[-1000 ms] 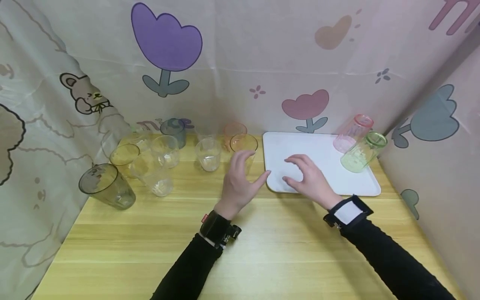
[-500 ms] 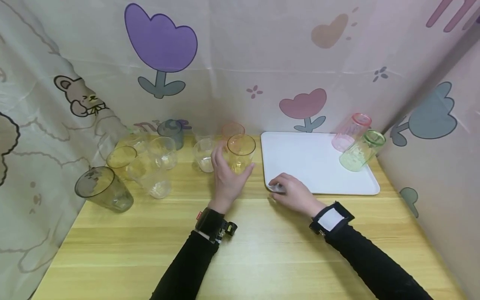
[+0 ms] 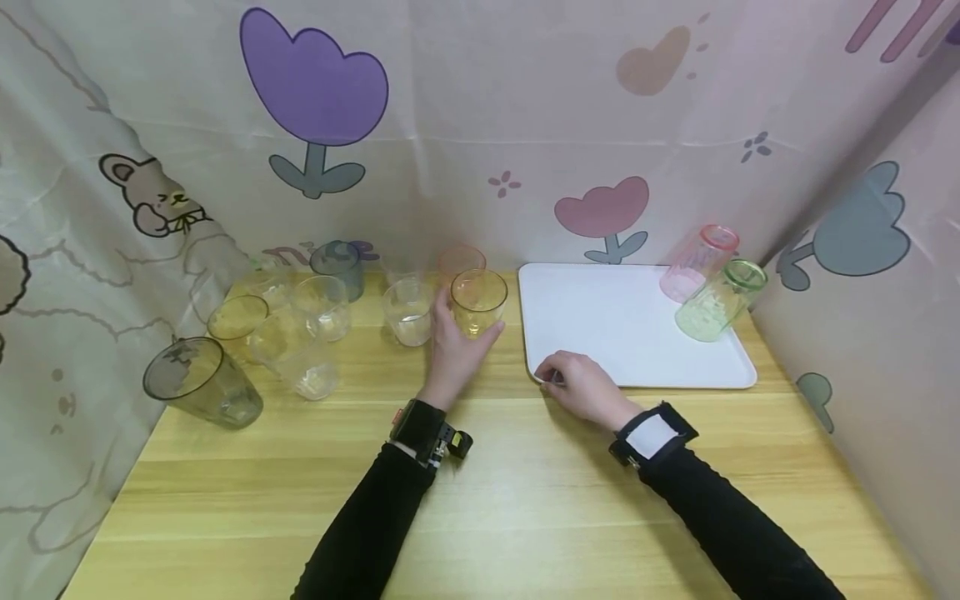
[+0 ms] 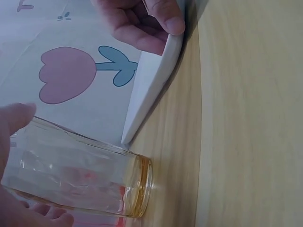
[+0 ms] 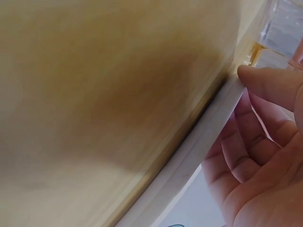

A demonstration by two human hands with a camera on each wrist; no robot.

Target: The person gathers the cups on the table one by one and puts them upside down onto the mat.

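Note:
My left hand grips an upright amber glass standing on the wooden table just left of the white tray. The left wrist view shows the amber glass between thumb and fingers, its base on the wood. My right hand pinches the tray's near-left corner, thumb on the rim. In the right wrist view the thumb presses the tray edge, fingers curled on the tray's other face. A pink glass and a green glass stand upside down at the tray's far right.
Several clear and tinted glasses crowd the table's far left, with a dark grey glass nearest the left curtain. Patterned curtains close in the left, back and right sides. Bare wood stretches toward me.
My left hand reached forward and closed around the amber glass. My right hand slid back off the tray's surface to its near-left corner and pinched the rim.

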